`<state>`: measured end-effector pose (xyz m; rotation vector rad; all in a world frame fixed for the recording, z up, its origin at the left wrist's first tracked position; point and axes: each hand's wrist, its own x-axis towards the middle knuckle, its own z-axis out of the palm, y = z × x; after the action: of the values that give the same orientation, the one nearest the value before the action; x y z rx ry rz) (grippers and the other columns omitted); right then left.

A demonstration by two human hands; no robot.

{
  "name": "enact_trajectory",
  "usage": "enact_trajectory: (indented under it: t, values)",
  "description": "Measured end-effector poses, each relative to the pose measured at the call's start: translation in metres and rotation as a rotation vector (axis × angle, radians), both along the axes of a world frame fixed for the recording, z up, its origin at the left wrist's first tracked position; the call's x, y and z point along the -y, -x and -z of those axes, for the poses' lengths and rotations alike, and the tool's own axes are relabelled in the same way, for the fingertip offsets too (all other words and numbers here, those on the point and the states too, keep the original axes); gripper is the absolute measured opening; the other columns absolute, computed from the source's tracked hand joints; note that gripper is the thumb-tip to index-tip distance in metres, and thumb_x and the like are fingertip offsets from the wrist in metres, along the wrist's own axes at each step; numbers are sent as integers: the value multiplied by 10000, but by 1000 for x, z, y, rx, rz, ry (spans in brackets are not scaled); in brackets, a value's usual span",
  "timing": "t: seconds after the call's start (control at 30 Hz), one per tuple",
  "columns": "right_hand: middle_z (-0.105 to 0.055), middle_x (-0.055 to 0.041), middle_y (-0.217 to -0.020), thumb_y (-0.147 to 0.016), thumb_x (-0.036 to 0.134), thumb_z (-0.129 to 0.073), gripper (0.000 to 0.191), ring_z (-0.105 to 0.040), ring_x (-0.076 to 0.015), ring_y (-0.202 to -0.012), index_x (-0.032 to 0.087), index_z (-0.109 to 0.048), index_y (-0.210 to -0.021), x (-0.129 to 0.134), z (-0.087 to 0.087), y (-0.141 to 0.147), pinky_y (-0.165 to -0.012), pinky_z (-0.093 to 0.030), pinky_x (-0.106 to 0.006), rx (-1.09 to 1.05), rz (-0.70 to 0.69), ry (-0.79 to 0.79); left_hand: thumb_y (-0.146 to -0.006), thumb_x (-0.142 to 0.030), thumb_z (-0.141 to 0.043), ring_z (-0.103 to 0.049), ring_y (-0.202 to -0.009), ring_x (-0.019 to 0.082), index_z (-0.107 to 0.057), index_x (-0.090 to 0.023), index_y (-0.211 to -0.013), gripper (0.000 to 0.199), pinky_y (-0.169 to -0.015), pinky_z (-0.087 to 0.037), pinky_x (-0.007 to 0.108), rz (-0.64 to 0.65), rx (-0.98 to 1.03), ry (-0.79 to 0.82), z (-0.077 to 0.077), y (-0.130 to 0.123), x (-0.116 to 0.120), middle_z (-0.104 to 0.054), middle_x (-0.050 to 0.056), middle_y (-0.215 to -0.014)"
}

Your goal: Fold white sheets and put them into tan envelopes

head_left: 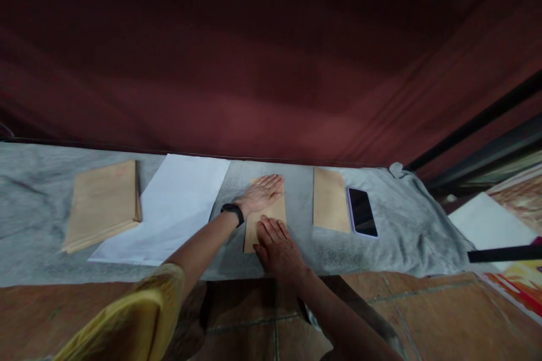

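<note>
A brown paper envelope [275,211] lies on the grey cloth in front of me, under both of my hands. My left hand [261,193], with a black band at the wrist, rests flat across its far part, fingers stretched to the right. On its near part my right hand [277,245] presses down, fingers spread and pointing away from me. Parts of the envelope are hidden beneath the hands. To the right lies another brown envelope [331,200]. At the left sits a stack of brown envelopes [104,197], overlapping white paper [173,208].
A phone [362,212] with a pale purple edge lies right of the single envelope. The grey cloth [402,231] covers the long surface, with a dark red panel [254,96] behind it. Tiled floor [237,321] shows below. White and printed sheets [491,225] are at far right.
</note>
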<state>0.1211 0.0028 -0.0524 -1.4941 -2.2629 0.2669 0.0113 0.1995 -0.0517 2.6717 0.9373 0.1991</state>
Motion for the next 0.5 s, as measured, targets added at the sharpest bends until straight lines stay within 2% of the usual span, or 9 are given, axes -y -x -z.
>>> enact_trajectory:
  t: [0.13, 0.27, 0.37, 0.5]
  values:
    - [-528, -152, -1531, -986, 256, -546, 451, -451, -264, -1438, 156, -546, -1425, -8, -9, -6, -1222, -348, -480, -143, -72, 44, -1047, -433, -271, -227, -1564, 198, -338, -160, -1587, 609, -1279, -88, 384, 24, 27, -15, 3, -2, -1, -300, 91, -1681]
    - [-726, -73, -1244, -957, 164, -514, 284, -629, -192, -1214, 222, -716, -1148, -18, -15, -12, -1112, -462, -362, -394, -75, 112, -1055, -464, -256, -230, -1562, 191, -335, -130, -1584, 630, -1275, -100, 359, 80, 35, -14, 1, 5, 16, -292, 112, -1683]
    - [-768, -37, -1040, -952, 169, -507, 252, -694, -178, -1031, 243, -746, -983, -22, -17, -14, -1005, -510, -333, -522, -40, 198, -1057, -463, -273, -214, -1567, 202, -335, -102, -1579, 637, -1276, -102, 363, 83, 15, -21, 0, 9, 28, -279, 132, -1684]
    - [-765, -25, -974, -921, 247, -554, 198, -698, -181, -944, 233, -751, -912, -26, -17, -20, -921, -527, -325, -720, 14, 338, -1060, -404, -304, -211, -1569, 197, -309, -139, -1590, 592, -1277, -129, 382, 97, 11, -27, 2, 14, 44, -272, 118, -1688]
